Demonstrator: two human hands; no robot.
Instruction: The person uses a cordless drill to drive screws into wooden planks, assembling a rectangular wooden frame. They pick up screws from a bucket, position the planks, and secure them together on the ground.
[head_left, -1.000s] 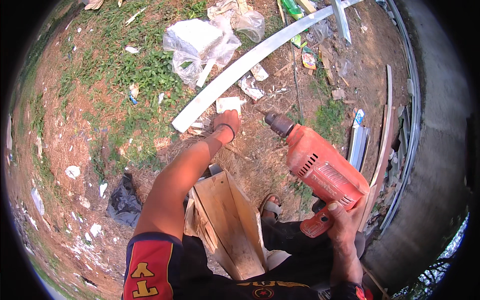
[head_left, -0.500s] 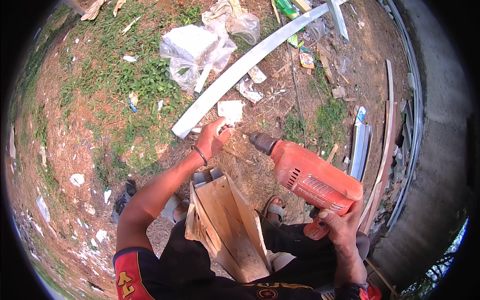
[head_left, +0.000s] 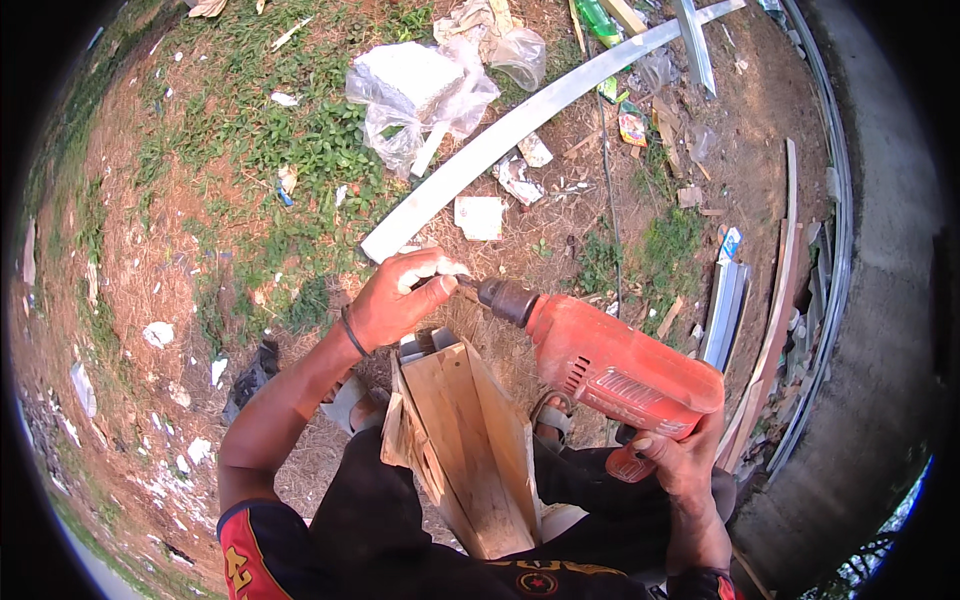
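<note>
A worn red power drill lies nearly level across the right half of the view. My right hand is wrapped round its handle, near the trigger. The dark chuck points left, with a short thin bit in it. My left hand pinches thumb and forefinger together right at the bit's tip. Whatever small thing sits between those fingers is too small and covered to name. Below, between my legs, a wooden trough of nailed boards stands with metal strip ends sticking out at its far end.
A long pale metal strip crosses the ground ahead. Clear plastic bags, paper scraps and a green bottle lie about. Metal channels and long wood strips lie at right beside a concrete edge.
My left hand has come down and in to the bit's tip, where a gap showed before. The drill has shifted slightly left. The view has swung a little.
</note>
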